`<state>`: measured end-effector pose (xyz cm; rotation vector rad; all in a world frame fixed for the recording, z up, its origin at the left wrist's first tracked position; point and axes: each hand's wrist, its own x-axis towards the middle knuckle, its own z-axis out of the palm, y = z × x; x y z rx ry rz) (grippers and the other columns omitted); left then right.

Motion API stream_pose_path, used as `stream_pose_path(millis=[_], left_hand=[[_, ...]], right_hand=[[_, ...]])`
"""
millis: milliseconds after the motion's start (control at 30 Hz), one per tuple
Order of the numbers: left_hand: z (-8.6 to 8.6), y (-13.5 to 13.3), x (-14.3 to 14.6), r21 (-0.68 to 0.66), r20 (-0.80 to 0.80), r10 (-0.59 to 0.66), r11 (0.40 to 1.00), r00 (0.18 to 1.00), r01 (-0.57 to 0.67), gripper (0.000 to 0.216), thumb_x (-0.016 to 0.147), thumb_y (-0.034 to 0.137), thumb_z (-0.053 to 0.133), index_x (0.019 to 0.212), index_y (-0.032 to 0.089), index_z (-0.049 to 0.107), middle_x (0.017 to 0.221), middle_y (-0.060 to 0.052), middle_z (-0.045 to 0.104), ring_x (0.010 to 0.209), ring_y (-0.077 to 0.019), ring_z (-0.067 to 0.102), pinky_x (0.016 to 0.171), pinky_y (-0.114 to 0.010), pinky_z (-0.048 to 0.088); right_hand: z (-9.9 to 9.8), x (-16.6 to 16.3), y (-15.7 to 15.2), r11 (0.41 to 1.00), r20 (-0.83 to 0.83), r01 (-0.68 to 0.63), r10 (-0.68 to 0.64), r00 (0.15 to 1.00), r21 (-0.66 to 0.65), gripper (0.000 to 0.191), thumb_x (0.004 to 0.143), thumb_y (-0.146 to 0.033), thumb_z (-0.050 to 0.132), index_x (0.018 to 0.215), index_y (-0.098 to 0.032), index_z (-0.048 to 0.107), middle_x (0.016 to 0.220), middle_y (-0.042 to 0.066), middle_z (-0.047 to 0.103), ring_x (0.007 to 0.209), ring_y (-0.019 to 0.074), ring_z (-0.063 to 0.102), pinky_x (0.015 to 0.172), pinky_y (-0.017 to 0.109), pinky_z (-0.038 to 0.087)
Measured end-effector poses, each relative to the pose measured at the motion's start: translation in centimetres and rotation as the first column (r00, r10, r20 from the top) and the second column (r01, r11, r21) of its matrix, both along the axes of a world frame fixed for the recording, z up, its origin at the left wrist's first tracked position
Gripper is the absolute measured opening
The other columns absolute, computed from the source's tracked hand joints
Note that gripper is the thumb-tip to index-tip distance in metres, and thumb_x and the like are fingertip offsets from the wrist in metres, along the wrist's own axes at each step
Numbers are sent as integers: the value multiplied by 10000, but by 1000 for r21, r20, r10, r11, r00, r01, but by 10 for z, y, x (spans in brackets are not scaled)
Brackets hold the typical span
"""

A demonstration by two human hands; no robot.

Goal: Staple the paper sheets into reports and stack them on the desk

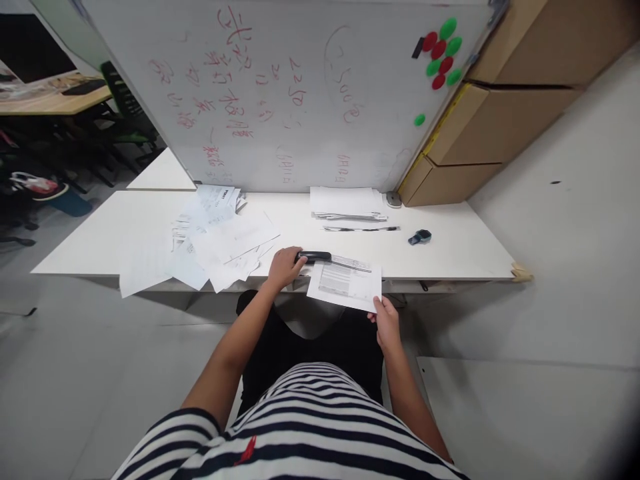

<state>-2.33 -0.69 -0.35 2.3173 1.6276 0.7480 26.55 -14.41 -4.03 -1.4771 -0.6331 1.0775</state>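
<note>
the left hand [286, 268] is closed around the left end of the black stapler [314, 256], and the right hand [387, 320] pinches the printed sheet [340, 285] by its near right corner. the sheet lies to the right of the stapler and nearer the person; whether its edge sits between the stapler's jaws i cannot tell. loose papers [227, 250] spread left of the stapler, a paper stack [347, 202] lies beyond it, and a watch [420, 237] rests well to its right
</note>
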Motion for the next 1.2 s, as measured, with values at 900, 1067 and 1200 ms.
stream_pose_path(millis=[900,1067,1200], left_hand=[[-6,3,-5,13,69,-15,1000,997,14,428,781,503,648,1099,220,601,1173,-66,646,1127,-254,573,980,-388,438],[-5,3,-4,-15,55,1,1000,998,0,432,798,479,633,1145,226,589,1165,-59,647,1121,-243,572,980,-376,436],[-5,4,-4,-35,12,-3,999,1000,4,508,816,463,618,1264,241,530,1239,-66,609,1175,-253,537,1005,-398,413]], right_hand=[[-11,-12,3,995,-45,-59,55,997,-86,492,708,-560,686,996,-168,611,757,14,673,462,95,568,410,203,408],[-12,-12,2,996,-6,-68,68,998,-58,461,693,-535,712,925,-144,635,733,19,665,474,91,552,411,201,380],[-11,-13,0,996,9,-75,76,997,-52,449,702,-537,706,915,-148,638,747,19,669,473,88,543,424,210,373]])
